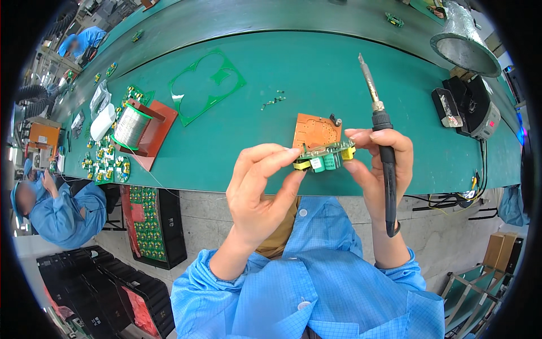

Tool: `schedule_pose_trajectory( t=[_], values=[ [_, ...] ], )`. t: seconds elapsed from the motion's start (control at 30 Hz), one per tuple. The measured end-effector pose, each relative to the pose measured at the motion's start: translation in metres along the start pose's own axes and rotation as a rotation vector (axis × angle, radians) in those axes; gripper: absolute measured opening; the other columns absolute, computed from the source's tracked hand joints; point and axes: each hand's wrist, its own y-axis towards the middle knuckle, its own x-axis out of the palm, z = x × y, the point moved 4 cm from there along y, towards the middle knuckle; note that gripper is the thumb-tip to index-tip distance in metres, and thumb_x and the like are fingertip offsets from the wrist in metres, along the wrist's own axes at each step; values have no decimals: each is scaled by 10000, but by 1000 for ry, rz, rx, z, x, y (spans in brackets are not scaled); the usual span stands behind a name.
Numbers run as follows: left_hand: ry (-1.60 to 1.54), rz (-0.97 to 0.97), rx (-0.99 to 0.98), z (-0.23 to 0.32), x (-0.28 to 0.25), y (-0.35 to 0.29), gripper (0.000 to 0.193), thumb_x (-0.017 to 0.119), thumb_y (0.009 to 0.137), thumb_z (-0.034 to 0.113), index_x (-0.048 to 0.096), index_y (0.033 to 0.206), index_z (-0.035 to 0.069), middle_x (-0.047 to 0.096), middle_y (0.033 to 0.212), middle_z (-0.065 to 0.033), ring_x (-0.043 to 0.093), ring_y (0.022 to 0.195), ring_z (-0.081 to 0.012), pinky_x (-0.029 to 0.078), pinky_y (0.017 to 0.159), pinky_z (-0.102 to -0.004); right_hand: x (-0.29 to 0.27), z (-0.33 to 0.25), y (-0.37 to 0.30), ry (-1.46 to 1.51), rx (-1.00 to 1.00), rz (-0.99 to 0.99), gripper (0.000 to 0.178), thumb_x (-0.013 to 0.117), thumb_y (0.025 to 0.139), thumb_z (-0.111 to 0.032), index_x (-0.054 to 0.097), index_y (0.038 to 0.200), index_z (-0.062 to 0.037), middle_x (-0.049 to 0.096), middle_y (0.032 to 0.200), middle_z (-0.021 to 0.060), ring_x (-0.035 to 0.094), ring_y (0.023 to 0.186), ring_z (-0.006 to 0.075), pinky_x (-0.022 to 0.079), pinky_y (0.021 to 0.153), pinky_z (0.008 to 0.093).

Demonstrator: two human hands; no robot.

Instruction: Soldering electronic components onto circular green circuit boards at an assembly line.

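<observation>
- Blue-sleeved forearms rising from the lower edge, both hands lifted above the near rim of the green table [339,73].
- Left hand [257,189] pinching one end of a small populated circuit board [324,157] between thumb and fingertips, grip narrow and closed on the board's yellow-taped end.
- Right hand [384,164] steadying the board's other end with fingertips while clamping a black-handled soldering iron [384,152] against the palm, tip pointing up and away, clear of the board.
- Board held in mid-air, tilted, green and yellow parts facing the camera; apparently under inspection, with no solder joint being made at this moment.
- Judged from the raised iron: soldering on this piece either paused or finished, checking in hand, setting down not yet done.
- Just beyond the hands, an orange fixture plate [316,131] lying flat on the table, bare of any board.
- Farther left, a solder wire spool [131,125] on a red stand, with a cluster of similar small boards [104,166] beside it, finished or waiting, cannot tell which.
- Far right, a soldering station [477,110] under a silver fume duct [466,42].
</observation>
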Motion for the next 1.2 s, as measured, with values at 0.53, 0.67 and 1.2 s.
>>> schedule_pose_trajectory(
  t=[0.53, 0.67, 1.2],
  values=[
    [272, 48, 522, 14, 0, -4, 322, 732, 587, -25, 678, 901, 26, 569, 953, -86, 599, 855, -237, 526, 704, -305, 9, -1, 0, 336, 15, -4, 693, 832, 621, -92, 408, 1169, -66, 541, 1159, 175, 567, 1078, 274, 504, 905, 406],
    [336, 18, 474, 14, 0, -5, 362, 730, 610, -117, 610, 885, 85, 535, 936, -73, 602, 818, -224, 522, 687, -293, 9, 2, -1, 349, 15, -18, 691, 830, 620, -87, 409, 1167, -66, 540, 1161, 177, 558, 1092, 278, 502, 909, 414],
    [268, 63, 498, 7, 0, -8, 325, 734, 623, -103, 598, 873, 54, 556, 939, -80, 611, 825, -231, 538, 697, -295, 8, 3, -3, 221, -83, -93, 732, 829, 624, -79, 372, 1195, -105, 520, 1199, 213, 553, 1104, 310, 466, 944, 433]
  ],
)
